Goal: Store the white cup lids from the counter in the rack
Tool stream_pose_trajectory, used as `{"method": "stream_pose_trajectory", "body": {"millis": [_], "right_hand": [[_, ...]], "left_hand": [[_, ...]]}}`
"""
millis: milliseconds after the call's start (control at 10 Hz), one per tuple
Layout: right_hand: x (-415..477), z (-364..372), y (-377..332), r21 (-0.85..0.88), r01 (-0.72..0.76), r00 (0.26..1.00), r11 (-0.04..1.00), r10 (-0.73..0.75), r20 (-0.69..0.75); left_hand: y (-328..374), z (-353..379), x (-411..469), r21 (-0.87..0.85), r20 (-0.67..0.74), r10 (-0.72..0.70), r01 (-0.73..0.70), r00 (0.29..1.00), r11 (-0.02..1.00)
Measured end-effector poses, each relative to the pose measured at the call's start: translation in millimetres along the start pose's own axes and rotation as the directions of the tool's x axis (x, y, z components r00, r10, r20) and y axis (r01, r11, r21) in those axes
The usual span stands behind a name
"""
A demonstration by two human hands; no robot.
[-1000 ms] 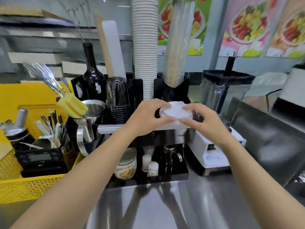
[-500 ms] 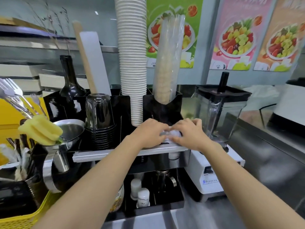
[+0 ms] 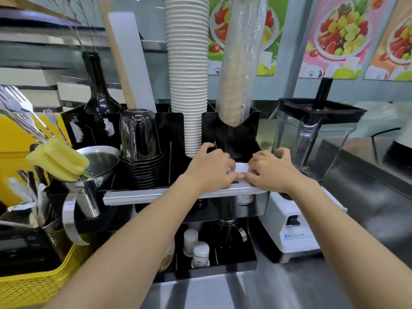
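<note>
2 hands: L hand (image 3: 210, 167) & R hand (image 3: 270, 169) grip white lids (image 3: 242, 169) at rack (image 3: 178, 194).

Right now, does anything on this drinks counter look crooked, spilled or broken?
Nothing spilled or broken. The clear plastic sleeve of cups leans left from its slot in the black rack, beside the upright white paper cup stack. Both hands press white cup lids into the rack.

blender base (image 3: 298, 221) | blue logo and lettering, too blurred to read
</note>
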State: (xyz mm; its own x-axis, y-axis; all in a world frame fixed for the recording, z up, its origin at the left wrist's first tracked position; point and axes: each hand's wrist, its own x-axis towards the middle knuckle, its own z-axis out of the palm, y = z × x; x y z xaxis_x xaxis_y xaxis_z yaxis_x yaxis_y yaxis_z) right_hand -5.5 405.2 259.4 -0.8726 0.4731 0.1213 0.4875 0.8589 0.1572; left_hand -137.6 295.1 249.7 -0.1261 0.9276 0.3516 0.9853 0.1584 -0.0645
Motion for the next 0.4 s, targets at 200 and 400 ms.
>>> {"method": "stream_pose_trajectory", "body": {"millis": [200,400], "right_hand": [[0,-8,-4,0.022,-0.013,0.993,1.0,0.01,0.122],[-17,-31,2,0.144,-0.011,0.997,0.99,0.022,-0.076]], "left_hand": [[3,-4,-1,0.007,0.072,0.002,-0.002,0.997,1.0],[-1,-26,-15,0.008,-0.14,-0.005,0.006,0.99,1.0]]}}
